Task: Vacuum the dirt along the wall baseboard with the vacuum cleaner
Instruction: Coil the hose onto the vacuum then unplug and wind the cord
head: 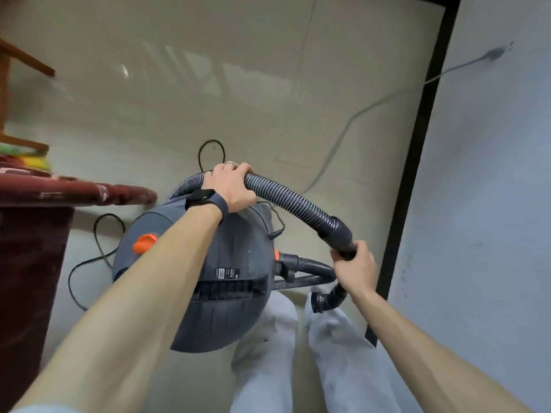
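Fingers (238, 169) of my left hand (231, 187) curl round the ribbed hose (292, 201) at 12 o'clock; my right hand (354, 268) grips its rigid cuff (337, 234) at 3; the vacuum cleaner (208, 263) sits centre, baseboard (417, 150) at 2. I judge the hose light and floppy, the body heavy; steer by the cuff

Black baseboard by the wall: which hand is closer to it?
Right. The right hand grips the hose end just beside the baseboard; the left hand holds the hose farther from it, over the vacuum cleaner.
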